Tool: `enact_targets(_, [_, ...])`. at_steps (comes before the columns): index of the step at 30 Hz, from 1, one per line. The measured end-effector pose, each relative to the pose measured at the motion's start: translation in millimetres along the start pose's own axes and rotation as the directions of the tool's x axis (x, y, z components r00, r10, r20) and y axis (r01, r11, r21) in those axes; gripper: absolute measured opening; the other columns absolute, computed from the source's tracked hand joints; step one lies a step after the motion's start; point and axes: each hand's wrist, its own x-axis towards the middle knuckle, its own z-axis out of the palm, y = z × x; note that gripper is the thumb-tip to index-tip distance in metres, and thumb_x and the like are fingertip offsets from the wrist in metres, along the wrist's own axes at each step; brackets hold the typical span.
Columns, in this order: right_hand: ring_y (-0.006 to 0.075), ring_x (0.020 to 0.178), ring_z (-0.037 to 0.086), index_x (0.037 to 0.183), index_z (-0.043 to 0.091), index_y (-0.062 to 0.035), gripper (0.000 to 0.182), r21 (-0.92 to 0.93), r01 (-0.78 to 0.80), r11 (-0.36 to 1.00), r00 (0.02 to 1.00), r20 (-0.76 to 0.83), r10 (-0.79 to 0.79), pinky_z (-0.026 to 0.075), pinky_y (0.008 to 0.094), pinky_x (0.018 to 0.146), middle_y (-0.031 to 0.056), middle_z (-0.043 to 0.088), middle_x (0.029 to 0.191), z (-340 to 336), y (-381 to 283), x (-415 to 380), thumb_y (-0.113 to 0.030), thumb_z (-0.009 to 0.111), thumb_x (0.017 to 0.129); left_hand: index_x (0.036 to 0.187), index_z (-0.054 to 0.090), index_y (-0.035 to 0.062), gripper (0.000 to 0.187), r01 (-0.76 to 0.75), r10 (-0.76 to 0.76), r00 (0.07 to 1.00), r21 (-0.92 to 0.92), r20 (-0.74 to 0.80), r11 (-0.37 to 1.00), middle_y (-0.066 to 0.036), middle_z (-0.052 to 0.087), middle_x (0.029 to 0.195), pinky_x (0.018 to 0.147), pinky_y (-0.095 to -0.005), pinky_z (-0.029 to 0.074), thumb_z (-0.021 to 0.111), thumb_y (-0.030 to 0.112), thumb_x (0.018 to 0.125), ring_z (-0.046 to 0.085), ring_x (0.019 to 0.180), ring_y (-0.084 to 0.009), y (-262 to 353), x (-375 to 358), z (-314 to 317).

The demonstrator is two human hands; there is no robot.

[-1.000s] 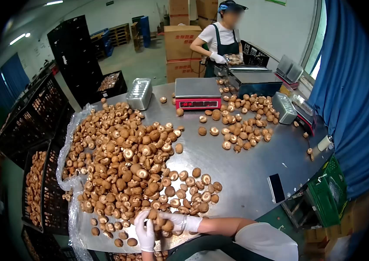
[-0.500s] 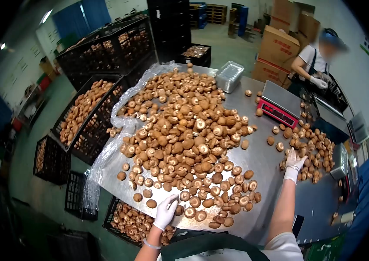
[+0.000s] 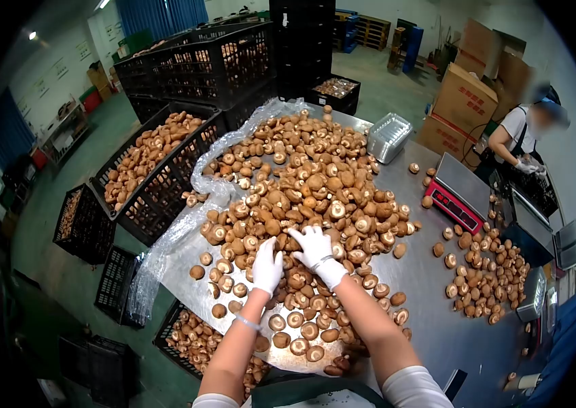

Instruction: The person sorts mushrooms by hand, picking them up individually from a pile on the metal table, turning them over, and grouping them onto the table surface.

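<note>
A big heap of shiitake mushrooms [image 3: 328, 177] covers the middle of the metal table. Both hands wear white gloves and rest at the heap's near side. My left hand [image 3: 267, 266] has its fingers stretched forward against the mushrooms, thumb apart. Just to its right, my right hand [image 3: 313, 249] lies palm down on the heap with fingers spread. Mushrooms show between the two hands; neither grasps one that I can make out. The undersides of both hands are hidden.
A smaller mushroom pile [image 3: 488, 279] lies at the right, beside a red scale [image 3: 456, 207]. Clear plastic trays [image 3: 390, 137] stand at the back. Plastic film [image 3: 210, 190] edges the table's left. Black crates [image 3: 165, 197] of mushrooms stand beyond. Another person [image 3: 522, 136] works at the right.
My right hand has moved left from the smaller pile to the big heap. My left hand has gone forward from the table's near edge into the heap. The view has shifted slightly.
</note>
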Motion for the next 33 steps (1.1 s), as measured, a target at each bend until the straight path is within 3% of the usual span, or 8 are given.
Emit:
enact_targets(6, [0.0265,0.1,0.051,0.12,0.054,-0.0231,0.055,-0.05,0.023,0.998,0.996,0.093,-0.019,0.046,0.0446,0.072,0.0061,0.054,0.102,-1,-3,-18,-0.03,0.074,0.068,0.124,0.052,0.0075,0.044,0.138,-0.149,0.986,0.135,0.07,0.981,-0.015,0.054,0.12,0.09,-0.0386,0.046,0.062,0.018,0.081,0.056,0.107,-0.0332,-4,17,23])
enact_targets(17, [0.0309,0.096,0.058,0.125,0.051,-0.0181,0.056,0.207,-0.043,0.977,0.985,0.171,0.007,0.05,0.0383,0.08,0.0126,0.06,0.1,-20,5,-103,-0.031,0.072,0.075,0.116,0.055,0.0059,0.038,0.009,0.0,0.999,-0.169,0.05,0.986,-0.011,0.055,0.1,0.07,-0.0282,0.045,0.058,0.004,0.078,0.051,0.074,-0.0196,3,-49,-29])
enact_targets(20, [0.0307,0.114,0.054,0.131,0.047,-0.0133,0.059,0.688,-0.213,0.694,0.977,0.153,0.148,0.045,0.0367,0.093,0.0153,0.057,0.124,-17,17,-123,-0.03,0.07,0.079,0.115,0.055,0.0012,0.038,-0.07,0.064,0.996,-0.1,-0.057,0.993,-0.014,0.056,0.102,0.079,-0.0318,0.046,0.059,0.003,0.077,0.057,0.086,-0.0269,-13,-60,-34])
enact_targets(22, [0.0245,0.116,0.053,0.131,0.047,-0.0083,0.054,0.924,-0.305,0.23,0.944,0.26,0.205,0.042,0.0348,0.097,0.0118,0.057,0.122,-15,25,-138,-0.026,0.066,0.084,0.115,0.055,0.0012,0.039,-0.066,0.067,0.997,0.017,-0.045,0.998,-0.016,0.057,0.106,0.088,-0.0372,0.045,0.06,0.002,0.076,0.056,0.097,-0.0322,-15,-66,-41])
enact_targets(25, [0.0238,0.099,0.062,0.128,0.047,0.0009,0.044,0.791,-0.215,-0.573,0.886,0.405,0.226,0.053,0.0364,0.085,0.0141,0.061,0.111,-9,34,-164,-0.028,0.051,0.095,0.115,0.057,0.0049,0.04,-0.167,0.201,0.974,0.264,-0.109,0.95,-0.014,0.056,0.113,0.089,-0.0409,0.043,0.06,0.006,0.075,0.052,0.105,-0.033,-5,-73,-46])
enact_targets(27, [0.0267,0.095,0.064,0.126,0.048,0.0016,0.042,0.568,-0.167,-0.806,0.887,0.443,0.128,0.057,0.0385,0.079,0.0157,0.061,0.111,-3,42,-171,-0.028,0.047,0.097,0.117,0.056,0.004,0.04,-0.193,0.222,0.969,0.222,-0.112,0.956,-0.015,0.056,0.114,0.089,-0.0406,0.044,0.061,0.007,0.078,0.053,0.104,-0.0335,23,-83,-54])
enact_targets(30, [0.0293,0.102,0.062,0.128,0.044,0.0008,0.042,0.636,-0.143,-0.758,0.909,0.388,0.154,0.056,0.0438,0.082,0.0167,0.06,0.113,-11,34,-175,-0.026,0.048,0.097,0.129,0.046,0.0049,0.042,0.063,0.017,0.974,-0.345,0.225,0.937,-0.015,0.058,0.116,0.086,-0.0351,0.048,0.054,0.017,0.09,0.06,0.096,-0.0279,27,-116,-32])
enact_targets(33, [0.0278,0.117,0.052,0.137,0.032,-0.0008,0.049,0.77,-0.106,-0.629,0.937,0.289,0.195,0.05,0.0449,0.094,0.015,0.047,0.131,-31,5,-170,-0.02,0.05,0.096,0.147,0.019,0.0129,0.06,0.743,-0.044,0.617,-0.563,0.786,0.362,-0.013,0.056,0.12,0.082,-0.0321,0.05,0.038,0.042,0.099,0.063,0.092,-0.0219,54,-132,-26])
